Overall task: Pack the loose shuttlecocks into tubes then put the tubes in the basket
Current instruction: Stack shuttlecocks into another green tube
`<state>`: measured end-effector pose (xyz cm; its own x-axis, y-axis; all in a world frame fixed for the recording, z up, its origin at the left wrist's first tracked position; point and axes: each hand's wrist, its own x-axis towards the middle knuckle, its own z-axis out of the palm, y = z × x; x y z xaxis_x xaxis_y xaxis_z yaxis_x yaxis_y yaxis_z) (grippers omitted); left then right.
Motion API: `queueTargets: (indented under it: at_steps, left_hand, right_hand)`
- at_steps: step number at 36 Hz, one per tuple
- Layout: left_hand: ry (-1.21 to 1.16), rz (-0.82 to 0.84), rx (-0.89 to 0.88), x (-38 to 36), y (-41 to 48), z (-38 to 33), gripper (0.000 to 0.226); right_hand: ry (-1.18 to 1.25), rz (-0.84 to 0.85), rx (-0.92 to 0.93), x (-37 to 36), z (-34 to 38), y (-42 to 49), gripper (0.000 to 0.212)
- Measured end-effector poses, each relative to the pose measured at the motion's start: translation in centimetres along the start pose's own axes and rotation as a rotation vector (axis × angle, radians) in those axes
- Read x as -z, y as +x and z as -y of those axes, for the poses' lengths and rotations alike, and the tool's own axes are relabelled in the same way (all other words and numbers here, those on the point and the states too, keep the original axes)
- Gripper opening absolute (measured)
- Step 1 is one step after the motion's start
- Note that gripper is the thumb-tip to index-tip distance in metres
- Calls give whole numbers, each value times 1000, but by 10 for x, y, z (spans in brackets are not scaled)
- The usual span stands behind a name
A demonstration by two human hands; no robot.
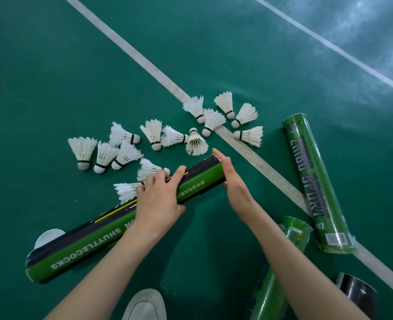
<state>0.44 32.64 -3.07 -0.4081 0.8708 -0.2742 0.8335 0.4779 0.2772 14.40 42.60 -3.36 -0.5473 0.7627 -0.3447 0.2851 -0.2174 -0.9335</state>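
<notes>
Shuttlecocks lie scattered on the green court floor along its white line; light, fragile feathers, best lifted by the cork; left hand wraps the stiff cardboard tube mid-length; right hand, fingers extended, cups its far end.

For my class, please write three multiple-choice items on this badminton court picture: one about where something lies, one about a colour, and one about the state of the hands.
1. Where does the tube marked SPORT lie?
A. Across the white court line
B. Inside a basket
C. On a bench

2. What colour is the floor?
A. Red
B. Green
C. Grey

3. What is the left hand doing?
A. Resting flat on the floor
B. Holding a racket
C. Closed in a grip on the tube marked SHUTTLECOCKS

Answers:
1 A: its lower end sits over the white line.
2 B: the court surface is dark green.
3 C: its fingers wrap over that tube, while the right hand cups the tube's far end.
</notes>
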Motion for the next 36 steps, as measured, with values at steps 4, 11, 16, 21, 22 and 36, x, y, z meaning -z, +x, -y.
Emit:
queueTargets:
  at_steps: [4,11,16,21,22,36]
  left_hand:
    - [-32,27,32,-3,7,-7,84]
    - [-36,56,42,-7,16,-8,84]
    - [-28,62,48,-6,23,-4,85]
    - [-13,76,63,-8,21,4,86]
    - [-15,80,65,-8,21,7,86]
    - [-9,100,118,-10,6,28,89]
  right_hand:
    - [-69,-190,-6,15,-10,23,46]
    - [-266,-515,-194,60,-9,88,33]
    - [-228,-484,-284,75,-1,111,40]
    - [-33,-396,-361,96,-35,134,72]
    - [14,-418,-341,92,-31,129,62]
    - [11,-630,40,35,-26,34,7]
